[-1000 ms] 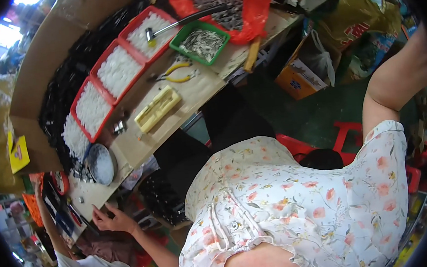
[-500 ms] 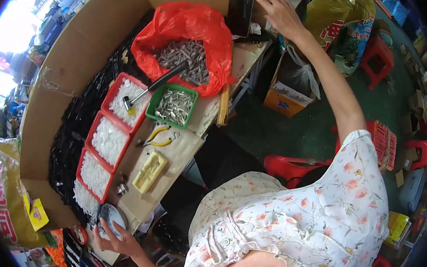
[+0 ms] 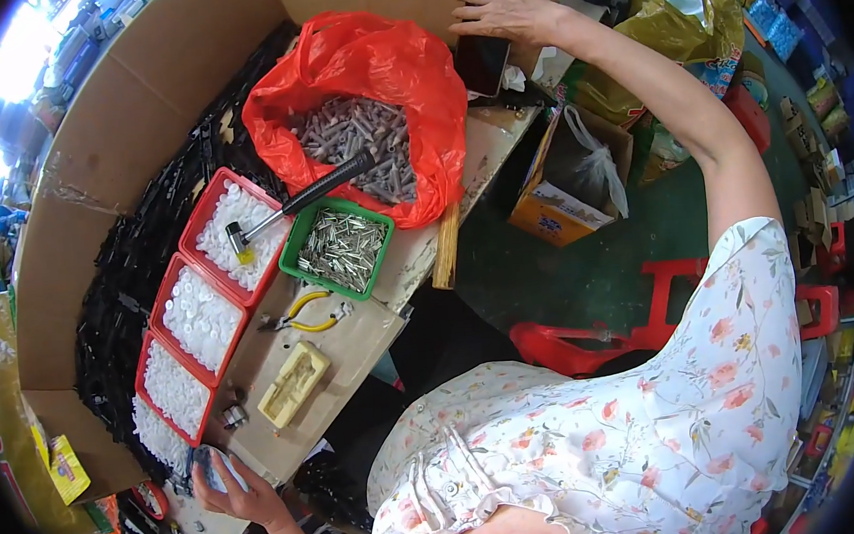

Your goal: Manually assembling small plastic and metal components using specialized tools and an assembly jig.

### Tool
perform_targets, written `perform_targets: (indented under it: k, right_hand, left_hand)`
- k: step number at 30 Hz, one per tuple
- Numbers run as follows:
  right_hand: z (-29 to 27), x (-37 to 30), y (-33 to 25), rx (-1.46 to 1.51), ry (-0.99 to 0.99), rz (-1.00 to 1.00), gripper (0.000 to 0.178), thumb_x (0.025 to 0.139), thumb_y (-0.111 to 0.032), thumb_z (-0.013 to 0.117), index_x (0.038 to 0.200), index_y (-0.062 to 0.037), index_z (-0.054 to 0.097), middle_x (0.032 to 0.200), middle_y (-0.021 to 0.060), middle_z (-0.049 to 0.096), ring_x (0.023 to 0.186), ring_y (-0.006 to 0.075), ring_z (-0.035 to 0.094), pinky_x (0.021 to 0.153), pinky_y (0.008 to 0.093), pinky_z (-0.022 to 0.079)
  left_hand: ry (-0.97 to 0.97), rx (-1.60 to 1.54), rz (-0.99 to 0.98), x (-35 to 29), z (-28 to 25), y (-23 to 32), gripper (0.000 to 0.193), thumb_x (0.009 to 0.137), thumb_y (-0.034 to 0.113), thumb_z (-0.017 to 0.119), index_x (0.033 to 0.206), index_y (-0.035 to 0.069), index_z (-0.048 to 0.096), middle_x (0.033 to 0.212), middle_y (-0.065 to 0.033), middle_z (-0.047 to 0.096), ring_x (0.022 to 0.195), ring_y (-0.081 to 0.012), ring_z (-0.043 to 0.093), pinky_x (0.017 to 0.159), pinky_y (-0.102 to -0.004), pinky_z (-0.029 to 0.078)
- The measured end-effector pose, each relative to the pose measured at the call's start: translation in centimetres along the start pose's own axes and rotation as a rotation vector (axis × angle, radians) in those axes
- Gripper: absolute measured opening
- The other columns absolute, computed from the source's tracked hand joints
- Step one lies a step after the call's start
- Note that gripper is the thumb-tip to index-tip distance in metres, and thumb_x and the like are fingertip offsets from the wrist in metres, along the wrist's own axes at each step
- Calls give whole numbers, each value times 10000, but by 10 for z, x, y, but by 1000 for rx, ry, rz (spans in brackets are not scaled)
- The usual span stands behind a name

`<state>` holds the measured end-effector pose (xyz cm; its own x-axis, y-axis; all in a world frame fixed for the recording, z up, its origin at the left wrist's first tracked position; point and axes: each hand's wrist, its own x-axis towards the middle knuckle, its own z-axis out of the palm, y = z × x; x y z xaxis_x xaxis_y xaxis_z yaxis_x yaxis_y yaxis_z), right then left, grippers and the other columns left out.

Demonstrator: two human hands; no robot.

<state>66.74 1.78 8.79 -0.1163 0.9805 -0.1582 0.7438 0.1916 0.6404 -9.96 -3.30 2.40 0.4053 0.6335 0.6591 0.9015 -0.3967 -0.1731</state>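
At the far right corner of the table, my right hand (image 3: 512, 14) reaches over the top end of a dark phone (image 3: 482, 67), fingers stretched out. The phone leans against the cardboard. My left hand (image 3: 239, 495), at the table's near left, has its fingers curled round a small pale-blue round dish (image 3: 216, 472), partly hidden by them. Close to that hand lie a short metal cylinder (image 3: 235, 416) and a cream block with a hollow (image 3: 294, 385). Yellow-handled pliers (image 3: 315, 324) lie farther up. A hammer (image 3: 325, 183) rests across the trays.
Red trays (image 3: 218, 372) hold small white plastic pieces, and a green basket (image 3: 282, 258) holds metal pins. Grey plugs fill a red plastic bag (image 3: 433, 86). Black parts (image 3: 113, 292) line the curved cardboard wall (image 3: 71, 205). A cardboard box (image 3: 554, 219) and red stools (image 3: 564, 349) stand on the floor.
My right hand has moved left, from the phone's right side to over its top. My left fingers have closed in round the dish. The view has shifted slightly.
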Motion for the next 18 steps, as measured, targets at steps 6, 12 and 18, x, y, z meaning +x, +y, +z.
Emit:
perform_targets:
  k: [6,12,18]
  right_hand:
    - [0,6,8,5,21,-95,858,725,-92,719,1497,-189,356,1484,-1,411,1479,206,263,1168,599,271]
    - [-26,4,1,35,-65,-89,937,661,-89,778,1494,-197,364,1472,-14,417,1444,199,312,1184,598,234]
    - [-31,2,-1,12,104,-137,1009,591,-138,864,1475,-203,383,1325,-13,494,1331,205,394,1159,640,272]
  left_hand:
    - [-25,-32,-1,1,4,2,320,891,59,686,1210,39,693,1351,-182,514,1232,-369,487,1025,-484,389]
    - [-55,-6,-13,-2,-2,2,327,901,88,689,1227,61,690,1360,-184,511,1253,-349,475,1049,-465,375]
    - [-61,-3,-29,-6,-7,0,316,907,97,684,1220,53,690,1360,-189,508,1254,-357,476,1036,-471,378]
